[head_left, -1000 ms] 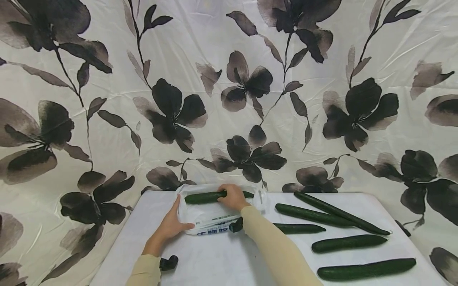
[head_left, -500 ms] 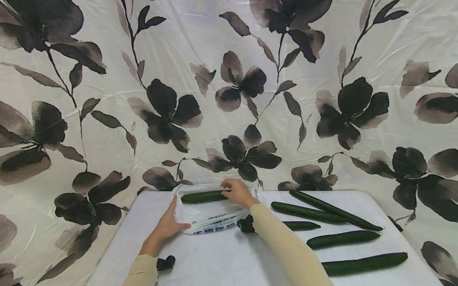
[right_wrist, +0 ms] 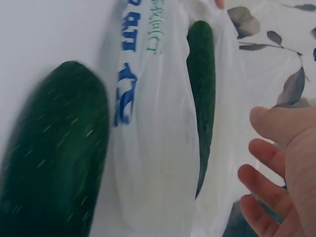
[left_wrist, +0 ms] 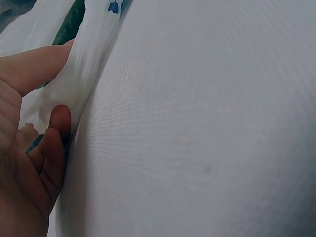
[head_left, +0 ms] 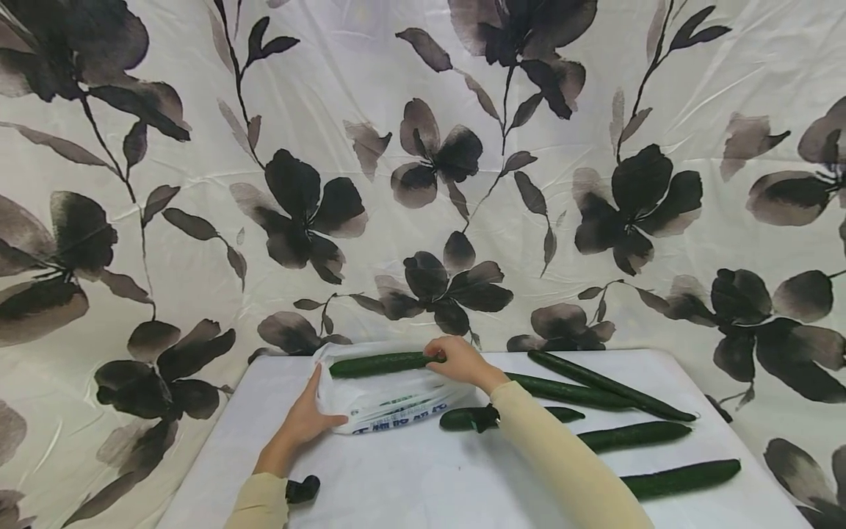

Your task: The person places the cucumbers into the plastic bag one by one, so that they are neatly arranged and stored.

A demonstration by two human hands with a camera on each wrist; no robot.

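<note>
Step in hand looked like bagging: one cucumber (head_left: pixel 377 365) already lay lengthwise inside the white plastic bag (head_left: pixel 396 421), the left hand (head_left: pixel 302 420) gripping the bag's left edge. The right hand (head_left: pixel 463 361) hung near that cucumber's right end, fingers parted and holding nothing. Next move probably called for a right-hand reach to the nearest loose cucumber (head_left: pixel 463 419), just beside the bag, with the bag's mouth held wide.
</note>
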